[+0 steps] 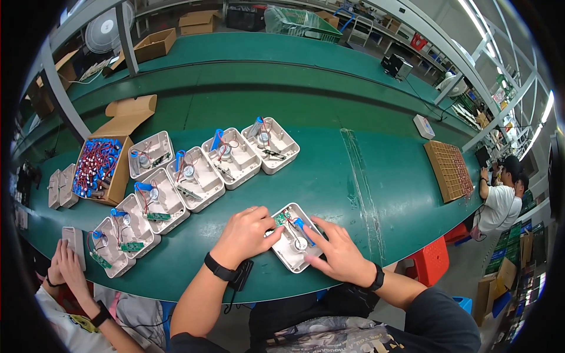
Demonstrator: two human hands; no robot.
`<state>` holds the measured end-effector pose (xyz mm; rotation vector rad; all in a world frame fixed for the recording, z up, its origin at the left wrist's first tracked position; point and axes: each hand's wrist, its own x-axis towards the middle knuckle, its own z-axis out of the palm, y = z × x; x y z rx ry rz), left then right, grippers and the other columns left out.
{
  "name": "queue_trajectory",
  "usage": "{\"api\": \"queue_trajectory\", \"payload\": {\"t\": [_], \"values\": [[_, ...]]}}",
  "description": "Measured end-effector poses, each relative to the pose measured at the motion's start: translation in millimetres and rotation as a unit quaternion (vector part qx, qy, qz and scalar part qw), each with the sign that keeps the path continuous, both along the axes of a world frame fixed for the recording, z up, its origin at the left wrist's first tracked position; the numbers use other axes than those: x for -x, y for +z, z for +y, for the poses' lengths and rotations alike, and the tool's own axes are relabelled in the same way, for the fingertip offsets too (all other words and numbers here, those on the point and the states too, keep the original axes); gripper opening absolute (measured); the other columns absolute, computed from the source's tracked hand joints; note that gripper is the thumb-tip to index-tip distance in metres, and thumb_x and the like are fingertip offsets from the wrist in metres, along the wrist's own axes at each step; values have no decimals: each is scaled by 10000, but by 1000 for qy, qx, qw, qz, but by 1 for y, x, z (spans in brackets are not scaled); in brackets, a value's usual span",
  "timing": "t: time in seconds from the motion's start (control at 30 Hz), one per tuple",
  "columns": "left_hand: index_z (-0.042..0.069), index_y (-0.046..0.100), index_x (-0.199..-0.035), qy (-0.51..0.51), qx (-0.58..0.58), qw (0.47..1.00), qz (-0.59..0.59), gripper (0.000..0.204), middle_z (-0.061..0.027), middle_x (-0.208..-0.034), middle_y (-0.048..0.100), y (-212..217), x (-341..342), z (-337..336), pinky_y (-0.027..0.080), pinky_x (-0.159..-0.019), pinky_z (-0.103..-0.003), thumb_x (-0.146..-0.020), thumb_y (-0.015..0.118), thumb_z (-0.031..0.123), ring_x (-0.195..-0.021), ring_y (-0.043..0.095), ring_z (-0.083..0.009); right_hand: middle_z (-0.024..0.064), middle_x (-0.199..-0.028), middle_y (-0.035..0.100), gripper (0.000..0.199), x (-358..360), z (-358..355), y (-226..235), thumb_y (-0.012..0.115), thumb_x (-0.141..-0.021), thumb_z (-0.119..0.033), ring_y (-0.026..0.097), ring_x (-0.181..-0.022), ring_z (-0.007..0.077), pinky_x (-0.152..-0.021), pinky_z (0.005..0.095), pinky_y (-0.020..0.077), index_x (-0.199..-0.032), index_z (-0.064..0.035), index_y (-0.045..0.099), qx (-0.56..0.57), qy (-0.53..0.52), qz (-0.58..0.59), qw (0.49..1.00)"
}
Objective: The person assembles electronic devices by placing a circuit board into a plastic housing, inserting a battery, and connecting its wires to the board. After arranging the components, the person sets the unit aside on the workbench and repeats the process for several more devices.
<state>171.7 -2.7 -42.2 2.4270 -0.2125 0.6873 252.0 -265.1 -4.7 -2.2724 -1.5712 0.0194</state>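
Note:
In front of me a white plastic housing (286,259) lies open side up, turned slightly on the table. Inside it are a blue cylindrical battery (304,230), a round speaker-like part (300,243) and thin wires. My left hand (246,234) is at its left edge, fingers curled and pinched at a small green circuit board (280,219); the exact grip is partly hidden. Over the right side spreads my right hand (338,250), fingers apart, with the fingertips by the battery and the thumb low across the housing.
Several similar housings (197,197) with batteries and boards stand left and ahead. Beyond them is a cardboard box (120,176) of wired blue batteries. A divided tray (442,170) sits far right. At the left edge, another person's hands (66,265) touch a white casing (75,241).

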Motion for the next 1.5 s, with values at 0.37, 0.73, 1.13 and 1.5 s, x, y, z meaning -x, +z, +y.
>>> {"api": "queue_trajectory", "payload": {"t": [0.37, 0.73, 1.13, 1.5], "values": [[58, 764, -775, 3, -11, 1000, -4, 177, -76, -770, 668, 0, -1, -2, 569, -649, -420, -842, 855, 193, -705, 683, -295, 304, -1488, 492, 1089, 18, -2, -12, 921, -758, -578, 577, -1286, 456, -1063, 512, 491, -1551, 25, 483, -28, -31, 18, 999], [29, 602, -1382, 115, -21, 993, 4, 562, -154, -1021, 683, -13, -11, 6, 579, -744, -450, -904, 812, 235, -821, 695, -339, 330, -1415, 516, 990, -41, -13, -25, 882, -701, -423, 553, -1286, 514, -1104, 537, 481, -1496, 51, 532, -125, -132, -15, 983], [28, 530, -1450, 174, -81, 965, 176, 630, -244, -1121, 678, 13, -77, -3, 590, -864, -538, -950, 748, 343, -1018, 700, -450, 294, -1361, 568, 883, -284, 73, -14, 769, -767, -545, 574, -1267, 462, -1102, 539, 482, -1424, 27, 626, -155, -320, 54, 933], [15, 650, -1206, 141, -49, 979, 141, 400, -204, -1104, 701, 20, -5, 4, 557, -912, -498, -975, 743, 329, -1047, 677, -428, 278, -1488, 539, 822, -288, 106, -43, 803, -889, -551, 548, -1366, 438, -1143, 514, 462, -1472, -15, 581, -182, -279, -124, 935]]}}
